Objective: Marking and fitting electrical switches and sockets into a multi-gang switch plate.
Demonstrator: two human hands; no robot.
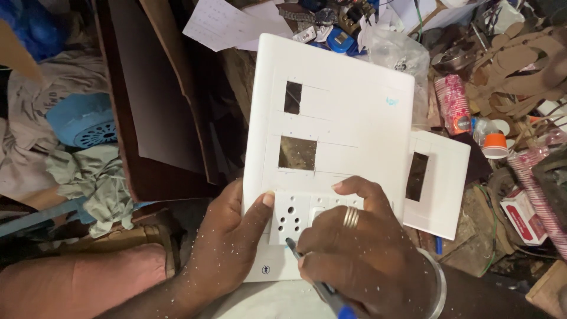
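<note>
Socket module point(289, 217) pinned between both hands.

I count two white plates point(348, 112) point(440, 177), one socket point(289, 217), one pen point(322, 286), two hands point(227, 248) point(354, 251), and three cutouts: two in one plate, one in the other.

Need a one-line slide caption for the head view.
Left hand steadies a socket module on a white cut-out panel while right hand traces it with a blue pen.
</note>
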